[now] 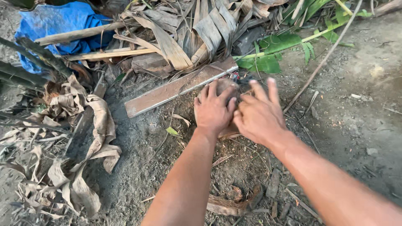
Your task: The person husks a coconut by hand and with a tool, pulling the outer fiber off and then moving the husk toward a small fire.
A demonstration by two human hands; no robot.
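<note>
Left hand [213,109] and right hand [258,115] both grasp a round brown fibrous coconut [224,88] over bare soil, beside a flat weathered wooden plank [176,88].

I see a brown, fibrous coconut [225,88] under my left hand [213,111] and right hand [259,117]. The plank [176,88] beside it is faded reddish-brown, dusted with grey. Behind lie a bright blue tarp [58,21], green leaves [268,54] and dry tan-grey fronds [184,37]. The ground [356,104] is grey-brown dirt.
</note>
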